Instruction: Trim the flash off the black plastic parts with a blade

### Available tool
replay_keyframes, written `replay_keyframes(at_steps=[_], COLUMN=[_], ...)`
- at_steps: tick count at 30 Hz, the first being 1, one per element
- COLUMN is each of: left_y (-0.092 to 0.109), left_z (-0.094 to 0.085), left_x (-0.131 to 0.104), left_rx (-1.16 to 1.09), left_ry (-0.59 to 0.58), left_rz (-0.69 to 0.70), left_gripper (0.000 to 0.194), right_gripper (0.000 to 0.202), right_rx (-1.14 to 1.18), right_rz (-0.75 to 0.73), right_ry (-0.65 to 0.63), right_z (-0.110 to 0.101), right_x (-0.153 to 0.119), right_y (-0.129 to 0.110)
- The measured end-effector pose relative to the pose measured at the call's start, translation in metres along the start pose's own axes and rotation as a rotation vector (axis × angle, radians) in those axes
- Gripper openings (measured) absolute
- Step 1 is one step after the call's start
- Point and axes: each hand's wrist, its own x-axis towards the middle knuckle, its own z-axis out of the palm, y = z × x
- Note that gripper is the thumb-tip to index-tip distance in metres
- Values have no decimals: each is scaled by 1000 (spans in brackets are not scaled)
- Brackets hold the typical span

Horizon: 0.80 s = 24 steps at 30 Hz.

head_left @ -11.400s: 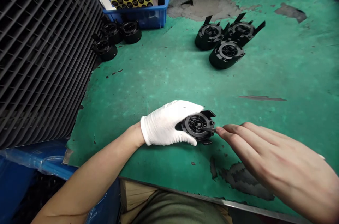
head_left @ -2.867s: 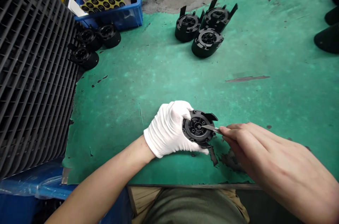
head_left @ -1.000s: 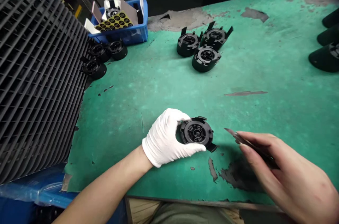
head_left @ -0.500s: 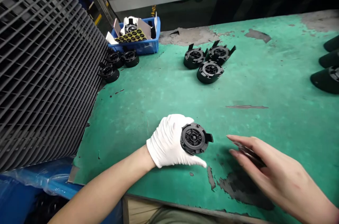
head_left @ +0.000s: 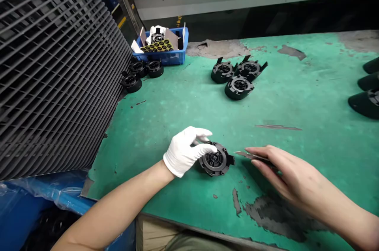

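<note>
Green worktop (head_left: 183, 104), worn to grey in patches, spreads before me. My bare right hand (head_left: 296, 176) pinches a small knife (head_left: 242, 155) between thumb and fingers, blade forward, probably so I can steer its tip, which sits just beside the round black part (head_left: 217, 168) without touching it. That part is near the front edge, between my hands. Gloved, my left hand (head_left: 182, 152) reaches over the part's rim, forefinger and thumb apart; whether they grip it I cannot tell. Further out, three similar parts (head_left: 238, 85) stand close together, perhaps grouped to leave me working room. Three dark rings (head_left: 132, 83) sit against the slatted stack (head_left: 59, 65), by a blue bin (head_left: 174, 59) holding a yellow label sheet (head_left: 156, 47), cards (head_left: 136, 47) and something in white wrapping (head_left: 153, 31). Low on my left, a plastic-lined blue tub (head_left: 63, 199) holds dark pieces (head_left: 50, 227), too shadowed to make out
</note>
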Motion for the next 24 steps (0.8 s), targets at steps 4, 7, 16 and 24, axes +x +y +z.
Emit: replay_keyframes(at_steps=[4,7,16,24], left_y=[-3,-11,-23,-21], left_z=[0,4,4,6], left_x=[2,4,4,5], left_rx=[127,290,358,379], left_ry=[-210,-322,-382,-391], left_rz=[90,207,338,315], left_gripper=[139,159,143,141], right_gripper=[26,30,34,57], right_rx=[-12,-69,-301,-366], right_rz=[-5,-87,-343,-453], right_ry=[25,7,-39,-101], right_z=[5,7,0,-12], right_x=[-2,2,30,36], right_y=[-1,4,13,7])
